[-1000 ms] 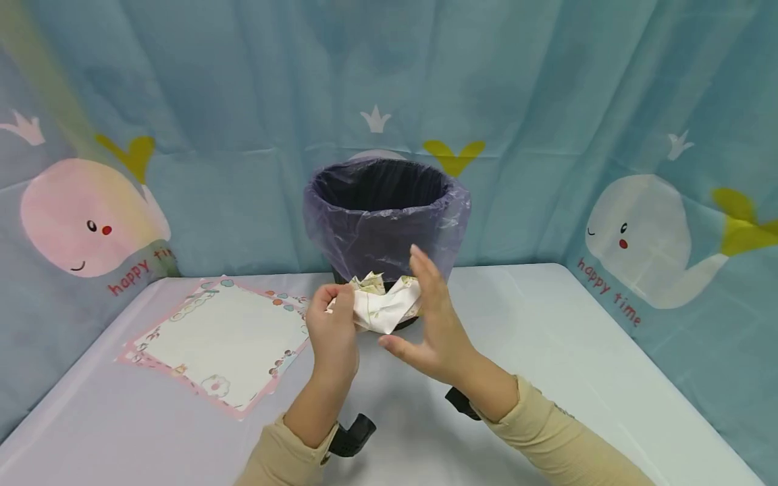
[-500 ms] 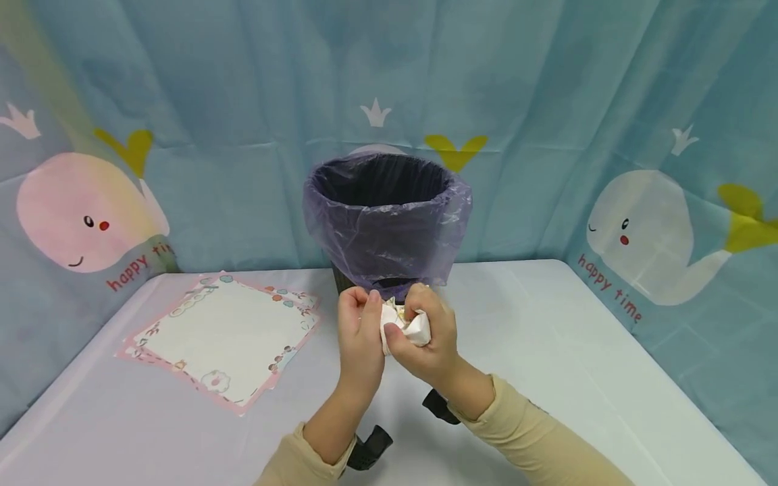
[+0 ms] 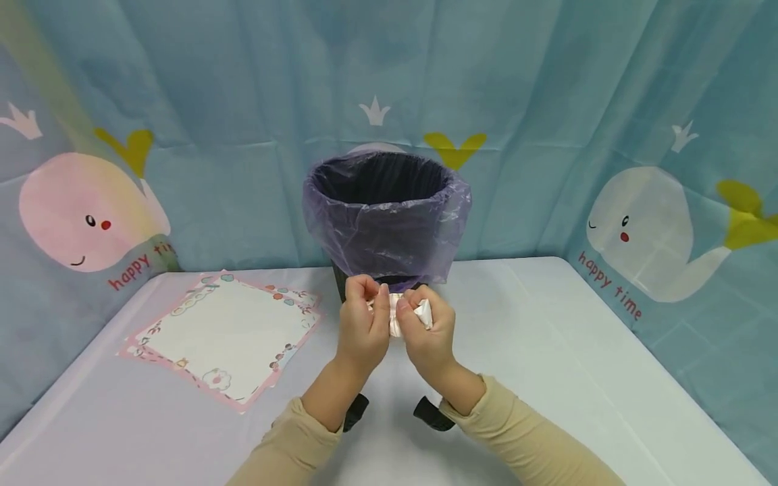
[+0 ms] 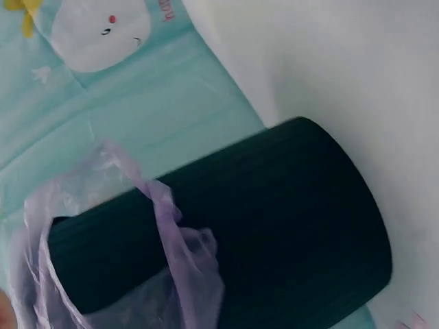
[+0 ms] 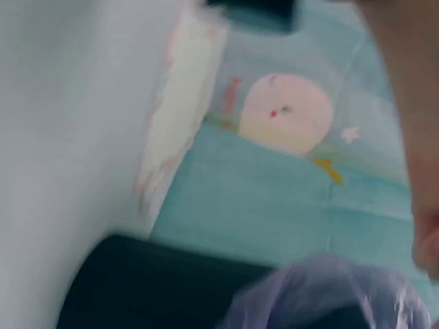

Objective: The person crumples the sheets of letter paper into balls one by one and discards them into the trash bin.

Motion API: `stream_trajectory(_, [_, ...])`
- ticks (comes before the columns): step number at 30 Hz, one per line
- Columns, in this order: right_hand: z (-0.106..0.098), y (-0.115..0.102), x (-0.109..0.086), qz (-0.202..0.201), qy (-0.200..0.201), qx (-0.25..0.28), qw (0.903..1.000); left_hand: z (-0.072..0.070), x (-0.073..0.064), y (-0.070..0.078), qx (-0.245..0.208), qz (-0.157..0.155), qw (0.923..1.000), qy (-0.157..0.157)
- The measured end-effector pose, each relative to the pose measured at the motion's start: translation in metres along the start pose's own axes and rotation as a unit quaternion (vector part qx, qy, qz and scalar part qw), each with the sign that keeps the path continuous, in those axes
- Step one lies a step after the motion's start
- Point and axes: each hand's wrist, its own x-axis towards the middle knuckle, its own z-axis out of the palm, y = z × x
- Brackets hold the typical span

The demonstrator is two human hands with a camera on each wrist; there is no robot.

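Note:
Both hands meet in front of the trash can (image 3: 389, 236) in the head view, thumbs up and fingers curled. Between them is a crumpled sheet of paper (image 3: 396, 317), white where it shows. My left hand (image 3: 363, 324) grips its left part, mostly hidden inside the fingers. A white end pokes out past the thumb of my right hand (image 3: 430, 331), which grips the other side. The can is dark and lined with a thin purple bag (image 3: 389, 233) folded over its rim. In the left wrist view the can's dark wall (image 4: 288, 219) fills the middle.
On the table's left lie stacked sheets of patterned paper (image 3: 225, 337) with pink decorated borders. A blue curtain (image 3: 243, 202) with whale prints stands behind and along the sides of the white table (image 3: 547, 378). Black wrist mounts (image 3: 433, 414) hang below the forearms.
The right hand, spread open a second ago, has closed on the paper. The paper has been squeezed from a loose, wide crumple into a smaller wad, and the hands have drawn together.

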Motion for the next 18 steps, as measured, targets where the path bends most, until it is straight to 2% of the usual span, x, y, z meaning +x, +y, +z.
stream_trajectory(2, [-0.009, -0.002, 0.001, 0.037, -0.063, 0.003, 0.9973, -0.009, 0.005, -0.001, -0.036, -0.042, 0.9980, -0.030])
stream_trajectory(4, [-0.019, -0.007, 0.005, 0.087, -0.132, -0.010, 0.9873, -0.019, 0.009, 0.000, -0.065, -0.094, 0.9918, -0.057])
stream_trajectory(6, [-0.029, -0.014, 0.010, 0.140, -0.197, -0.036, 0.9697, -0.028, 0.013, 0.002, -0.092, -0.128, 0.9839, -0.085])
stream_trajectory(8, [-0.037, -0.019, 0.017, 0.172, -0.254, -0.042, 0.9508, -0.034, 0.017, 0.004, -0.103, -0.149, 0.9770, -0.112])
stream_trajectory(10, [-0.040, -0.022, 0.023, 0.188, -0.295, -0.050, 0.9356, -0.035, 0.019, 0.007, -0.110, -0.171, 0.9698, -0.135])
stream_trajectory(12, [-0.041, -0.023, 0.025, 0.199, -0.312, -0.061, 0.9269, -0.034, 0.021, 0.008, -0.100, -0.204, 0.9634, -0.142])
stream_trajectory(13, [-0.041, -0.024, 0.025, 0.204, -0.304, -0.068, 0.9281, -0.033, 0.020, 0.008, -0.084, -0.222, 0.9621, -0.133])
stream_trajectory(15, [-0.039, -0.025, 0.024, 0.199, -0.257, -0.093, 0.9411, -0.031, 0.019, 0.009, -0.054, -0.251, 0.9609, -0.105])
stream_trajectory(16, [-0.038, -0.024, 0.023, 0.185, -0.223, -0.111, 0.9505, -0.031, 0.017, 0.010, -0.040, -0.268, 0.9581, -0.093])
stream_trajectory(18, [-0.035, -0.023, 0.021, 0.133, -0.158, -0.145, 0.9677, -0.030, 0.012, 0.011, -0.028, -0.289, 0.9537, -0.080])
